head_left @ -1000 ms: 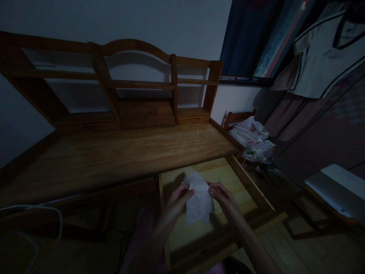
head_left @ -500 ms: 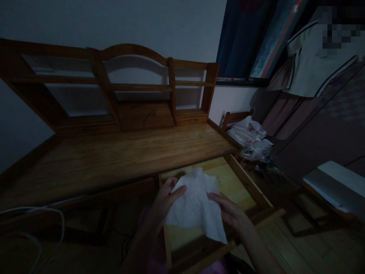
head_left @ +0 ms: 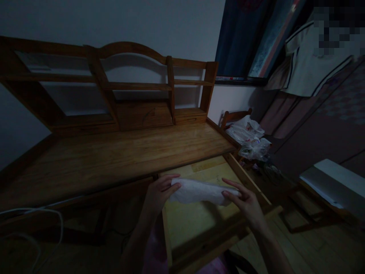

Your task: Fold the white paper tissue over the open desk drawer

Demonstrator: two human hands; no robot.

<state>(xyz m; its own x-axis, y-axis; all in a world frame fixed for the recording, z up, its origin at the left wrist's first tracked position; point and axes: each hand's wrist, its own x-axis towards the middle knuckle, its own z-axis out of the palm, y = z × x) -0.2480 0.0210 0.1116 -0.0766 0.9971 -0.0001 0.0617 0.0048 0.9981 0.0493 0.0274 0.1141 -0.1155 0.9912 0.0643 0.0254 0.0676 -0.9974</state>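
Dim room, person is holding a white cloth (head_left: 199, 191) stretched flat between both hands over an open drawer (head_left: 194, 220) pulled out from under a wooden desk (head_left: 114, 152). Left hand (head_left: 159, 192) is pinching the cloth's left edge, thumb on top, fingers curling under. Right hand (head_left: 245, 199) is gripping the right edge, fingers lying along it, forearm running down to the bottom right. Cloth is hanging just above the drawer's pale bottom, whether it is touching the wood is not clear. Drawer is sitting at the desk's right end, its front rail crossing near the bottom of the view. A hutch (head_left: 114, 87) with shelves is standing at the back of the desk against the wall. A white cable (head_left: 42, 213) is looping at lower left under the desktop. Right of the desk a chair (head_left: 234, 116) is carrying plastic bags (head_left: 251, 139). Clothes (head_left: 313, 61) are hanging at upper right, beside a dark curtain (head_left: 242, 34). A flat white thing (head_left: 333, 182) is lying at far right, too dark to identify
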